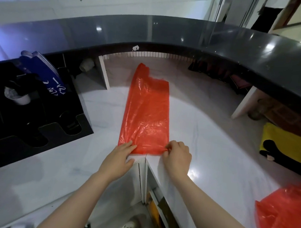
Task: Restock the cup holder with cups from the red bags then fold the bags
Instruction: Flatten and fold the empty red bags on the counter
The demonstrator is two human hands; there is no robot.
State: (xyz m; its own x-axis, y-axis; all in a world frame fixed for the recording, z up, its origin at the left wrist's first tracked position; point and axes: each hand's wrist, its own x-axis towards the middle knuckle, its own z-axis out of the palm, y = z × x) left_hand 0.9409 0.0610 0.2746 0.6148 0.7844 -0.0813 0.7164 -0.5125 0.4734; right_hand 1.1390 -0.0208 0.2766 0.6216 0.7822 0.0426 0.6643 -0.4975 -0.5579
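Observation:
A red plastic bag (146, 111) lies flat and lengthwise on the white counter (207, 135), its handles pointing away from me. My left hand (121, 156) rests with straight fingers on the bag's near left corner. My right hand (177, 155) pinches the near right corner between thumb and fingers. A second red bag (283, 215) lies crumpled at the counter's lower right. The black cup holder (30, 116) stands at the left with round slots; a white cup (18, 95) sits in one slot.
A dark raised countertop (169, 33) curves around the back. A blue pack (47, 74) leans by the cup holder. A yellow and black item (286, 148) lies at the right. Shelves and a gap open below the counter near my arms.

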